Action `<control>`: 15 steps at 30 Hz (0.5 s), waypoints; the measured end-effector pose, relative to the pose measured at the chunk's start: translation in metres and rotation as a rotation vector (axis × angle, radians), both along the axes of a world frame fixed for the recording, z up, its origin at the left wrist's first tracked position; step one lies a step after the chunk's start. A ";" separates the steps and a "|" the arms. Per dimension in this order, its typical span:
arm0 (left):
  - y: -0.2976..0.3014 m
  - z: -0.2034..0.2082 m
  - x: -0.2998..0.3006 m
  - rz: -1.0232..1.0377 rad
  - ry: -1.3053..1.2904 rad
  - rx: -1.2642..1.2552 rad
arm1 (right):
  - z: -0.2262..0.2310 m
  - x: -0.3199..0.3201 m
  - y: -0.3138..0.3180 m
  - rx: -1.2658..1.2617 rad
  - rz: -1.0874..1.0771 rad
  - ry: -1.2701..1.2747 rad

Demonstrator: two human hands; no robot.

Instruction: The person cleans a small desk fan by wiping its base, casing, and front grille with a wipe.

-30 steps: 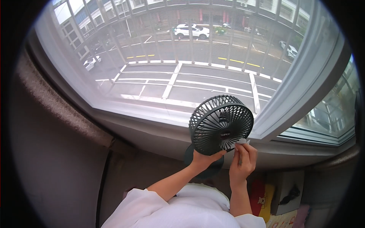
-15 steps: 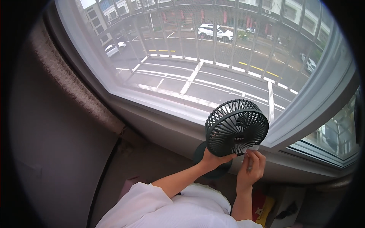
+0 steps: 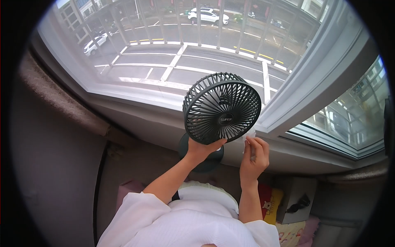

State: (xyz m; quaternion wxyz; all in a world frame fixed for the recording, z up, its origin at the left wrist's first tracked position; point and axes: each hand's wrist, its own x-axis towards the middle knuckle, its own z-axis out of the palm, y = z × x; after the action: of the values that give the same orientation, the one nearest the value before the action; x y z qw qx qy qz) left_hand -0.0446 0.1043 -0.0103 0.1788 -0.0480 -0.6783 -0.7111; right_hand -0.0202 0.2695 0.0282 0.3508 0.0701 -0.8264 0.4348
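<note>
A dark green fan (image 3: pixel 224 109) with a round slatted cage is held up in front of the window, its face tilted toward me. My left hand (image 3: pixel 202 150) grips the lower edge of the cage, thumb lying along the front rim. Below that hand shows the fan's round base (image 3: pixel 207 160), partly hidden by the hand and wrist. My right hand (image 3: pixel 255 158) pinches a thin white tissue or wipe (image 3: pixel 249 133) at the cage's lower right edge. Whether the tissue touches the slats I cannot tell.
A white-framed window (image 3: pixel 135 99) with outer bars spans the front, over a street with parked cars. At right is a second pane (image 3: pixel 349 119). A rolled curtain (image 3: pixel 61 96) hangs at left. Lower right are a grey box (image 3: pixel 298 197) and a red and yellow item (image 3: pixel 269 201).
The view has shifted, so fan, hands and window appear farther left and higher. The fan's face now shows more squarely. My right hand has come slightly away from its front, still pinching the tissue.
</note>
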 end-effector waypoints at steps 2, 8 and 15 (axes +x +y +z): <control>0.006 0.011 0.006 -0.038 -0.069 0.007 | 0.015 0.005 0.000 -0.100 -0.011 0.061; 0.024 0.023 0.008 -0.025 0.014 -0.095 | 0.037 -0.003 -0.022 0.005 0.153 0.255; 0.012 0.025 0.007 -0.072 0.031 -0.107 | 0.011 -0.004 -0.007 -0.123 0.209 0.057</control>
State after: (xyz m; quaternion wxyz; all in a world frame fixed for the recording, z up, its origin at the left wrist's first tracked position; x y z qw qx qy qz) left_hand -0.0377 0.1159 0.0144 0.1605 -0.0929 -0.7105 -0.6788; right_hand -0.0242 0.2627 0.0397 0.3305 0.1463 -0.7761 0.5168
